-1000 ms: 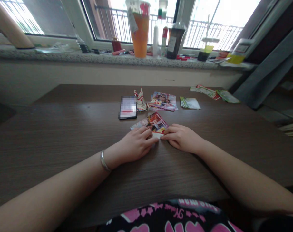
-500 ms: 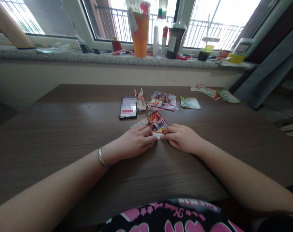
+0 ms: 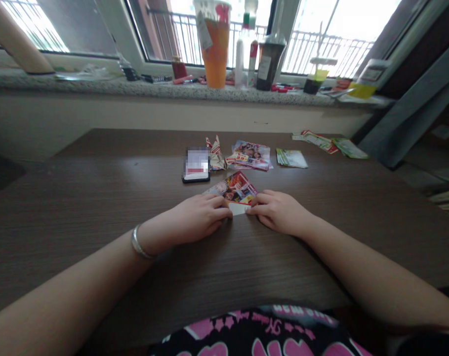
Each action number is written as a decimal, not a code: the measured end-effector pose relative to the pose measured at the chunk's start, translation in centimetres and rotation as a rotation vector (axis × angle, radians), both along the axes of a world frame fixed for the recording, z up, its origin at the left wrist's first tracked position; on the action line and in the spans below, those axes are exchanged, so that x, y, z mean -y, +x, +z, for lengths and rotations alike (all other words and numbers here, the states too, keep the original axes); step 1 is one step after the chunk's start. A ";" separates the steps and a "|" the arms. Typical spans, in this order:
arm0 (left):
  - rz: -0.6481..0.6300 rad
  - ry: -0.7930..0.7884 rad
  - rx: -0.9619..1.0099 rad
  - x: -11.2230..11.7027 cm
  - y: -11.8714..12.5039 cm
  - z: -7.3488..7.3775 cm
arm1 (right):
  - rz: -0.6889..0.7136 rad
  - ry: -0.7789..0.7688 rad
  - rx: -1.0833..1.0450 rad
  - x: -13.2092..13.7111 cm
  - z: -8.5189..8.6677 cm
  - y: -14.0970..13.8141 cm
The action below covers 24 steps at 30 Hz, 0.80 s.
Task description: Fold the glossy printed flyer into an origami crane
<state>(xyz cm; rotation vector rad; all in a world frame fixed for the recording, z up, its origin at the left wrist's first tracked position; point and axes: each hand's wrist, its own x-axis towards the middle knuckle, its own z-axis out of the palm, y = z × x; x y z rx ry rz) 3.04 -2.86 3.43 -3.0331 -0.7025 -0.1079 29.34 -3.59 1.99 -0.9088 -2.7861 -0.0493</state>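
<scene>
One silver bangle (image 3: 138, 242) circles your left wrist as your left hand (image 3: 198, 217), palm down, rests curled fingers on the near left part of a colorful printed paper (image 3: 239, 187). Beyond that hand lies a black-edged phone (image 3: 196, 179), its screen blurred, with a striped folded paper (image 3: 217, 155) just beside it. The printed paper sits flat on the brown surface (image 3: 224, 277) between your hands, a white band along its near edge. Behind it rests a small pile of flyers (image 3: 254, 157). Your right hand (image 3: 279, 210) brings thumb and fingertips close together at the paper's near right corner. Each grip touches the paper with little gap; whether either pinches or merely presses cannot be told. Farther right lie a stack of leaflets (image 3: 291, 158) and a green leaflet (image 3: 350, 148).
</scene>
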 end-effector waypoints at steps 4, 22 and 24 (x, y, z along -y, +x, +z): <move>0.009 -0.031 -0.008 -0.1 -0.3 0.3 | -0.001 0.004 0.015 0.0 -0.1 0.1; 0.008 -0.260 0.056 -1.2 -2.1 1.0 | -0.007 0.006 0.032 0.0 -0.2 0.4; -0.007 -0.270 0.074 -1.2 -2.0 1.1 | -0.002 0.013 0.036 0.0 -0.3 0.5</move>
